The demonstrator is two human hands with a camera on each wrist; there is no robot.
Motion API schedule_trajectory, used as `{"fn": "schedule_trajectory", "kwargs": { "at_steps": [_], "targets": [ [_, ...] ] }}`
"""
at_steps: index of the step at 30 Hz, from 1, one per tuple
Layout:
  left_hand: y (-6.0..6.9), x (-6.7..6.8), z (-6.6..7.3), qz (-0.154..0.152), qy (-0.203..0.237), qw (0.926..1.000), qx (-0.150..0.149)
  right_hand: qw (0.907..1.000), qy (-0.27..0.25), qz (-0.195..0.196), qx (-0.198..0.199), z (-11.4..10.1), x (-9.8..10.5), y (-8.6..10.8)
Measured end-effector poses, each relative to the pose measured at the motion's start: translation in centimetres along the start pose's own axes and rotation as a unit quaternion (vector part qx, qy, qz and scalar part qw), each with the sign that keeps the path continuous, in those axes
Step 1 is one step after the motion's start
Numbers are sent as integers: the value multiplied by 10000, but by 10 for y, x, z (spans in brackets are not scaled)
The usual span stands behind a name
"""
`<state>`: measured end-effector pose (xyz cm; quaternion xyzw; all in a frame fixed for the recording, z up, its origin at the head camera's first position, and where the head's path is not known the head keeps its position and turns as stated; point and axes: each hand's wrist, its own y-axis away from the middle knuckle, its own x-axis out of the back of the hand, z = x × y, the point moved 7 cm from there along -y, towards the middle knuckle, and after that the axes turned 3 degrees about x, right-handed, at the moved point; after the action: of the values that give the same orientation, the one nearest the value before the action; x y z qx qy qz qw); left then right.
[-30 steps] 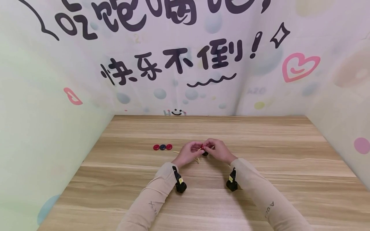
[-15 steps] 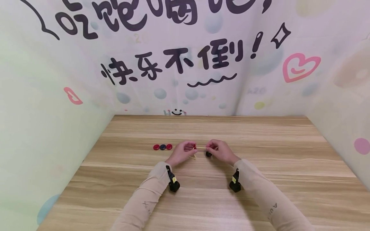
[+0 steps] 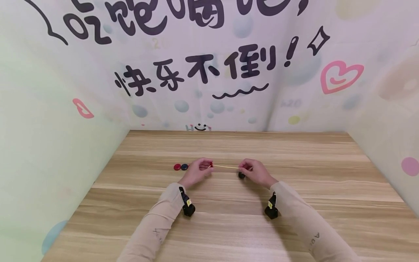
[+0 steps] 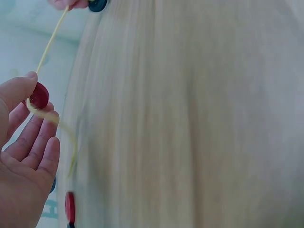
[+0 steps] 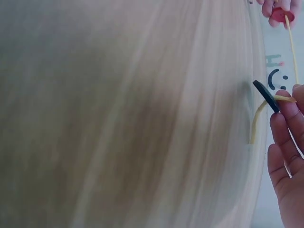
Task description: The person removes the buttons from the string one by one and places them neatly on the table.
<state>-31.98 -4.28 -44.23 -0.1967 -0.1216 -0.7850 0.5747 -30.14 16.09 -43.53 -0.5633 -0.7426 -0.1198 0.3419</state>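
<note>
My left hand (image 3: 195, 172) pinches a red button (image 4: 40, 96) between thumb and fingertips. A yellow cord (image 3: 226, 167) passes through that button and stretches taut across to my right hand (image 3: 256, 172), whose thumb and finger pinch it. On the cord at the right hand hangs a dark button (image 5: 266, 95), tilted against the fingers in the right wrist view. The cord's loose tail curls below the left fingers in the left wrist view, and another short end droops past the dark button. Both hands are just above the wooden table.
On the table (image 3: 229, 225), left of my left hand, lie a red button (image 3: 177, 167) and a dark blue button (image 3: 184, 167) side by side. Another red button beside them is mostly hidden by the hand. A printed cloth wall (image 3: 157, 109) stands behind the table.
My hands have drawn apart, the left moving left with the red button and the right slightly right. The cord between them has lengthened, and the left hand now covers a button on the table.
</note>
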Motion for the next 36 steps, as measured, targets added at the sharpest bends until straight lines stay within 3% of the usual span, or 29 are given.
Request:
{"fn": "schedule_trajectory", "kwargs": {
  "at_steps": [6,13,21,29,36],
  "targets": [
    [5,15,4,64,15,10000,-40,9999,137,-11,-3,5,4,3],
    [9,33,-5,173,-72,9998,92,9998,212,-41,-28,5,8,5],
    [16,55,-10,175,-94,9998,-19,9998,186,-54,-88,5,10,8],
    [24,77,-21,259,-306,9992,93,9997,244,-31,-61,6,12,8],
    [30,95,-35,417,-608,9965,386,9998,167,-50,-89,9,13,7]
  ]
}}
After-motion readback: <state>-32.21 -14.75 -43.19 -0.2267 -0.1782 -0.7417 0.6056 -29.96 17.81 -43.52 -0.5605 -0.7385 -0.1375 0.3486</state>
